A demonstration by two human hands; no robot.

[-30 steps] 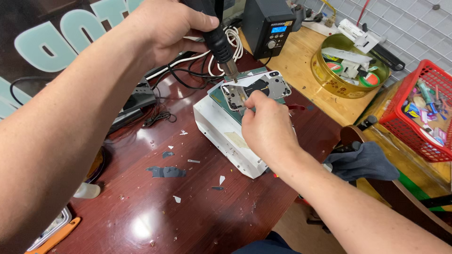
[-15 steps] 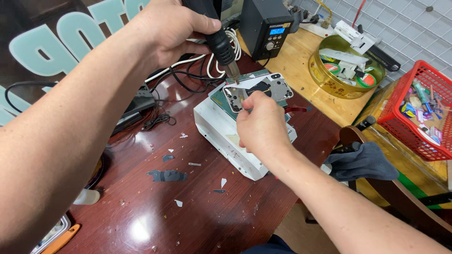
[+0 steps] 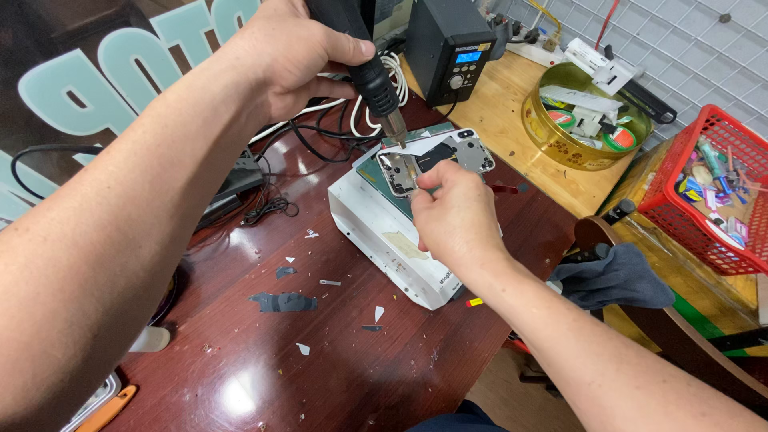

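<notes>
At the centre of the frame, a person's left hand (image 3: 300,56) was clenched around the black handle of a hot-air tool (image 3: 370,76), its metal nozzle pointing down at an opened phone (image 3: 432,160). The phone lay on a green mat atop a white box (image 3: 384,236) on the dark red desk (image 3: 240,352). The right hand (image 3: 456,220) rested on the near end of the phone, fingertips pinched together over it; whether they gripped a small tool could not be told.

In the upper centre stood a black control unit (image 3: 452,48) with a small lit screen and a knob, white and black cables (image 3: 344,120) coiled beside it. To the upper right, a round gold tin (image 3: 560,148) sat on a pale wooden board (image 3: 512,120), holding rolls of tape and white strips. At the right edge, a red plastic basket (image 3: 680,200) held a jumble of small colourful packets and tools. A dark grey cloth (image 3: 620,276) lay just below and left of the basket.

Scraps of grey and white debris (image 3: 284,302) were scattered across the desk at lower left, where an orange-handled tool (image 3: 108,408) poked in at the bottom corner.
</notes>
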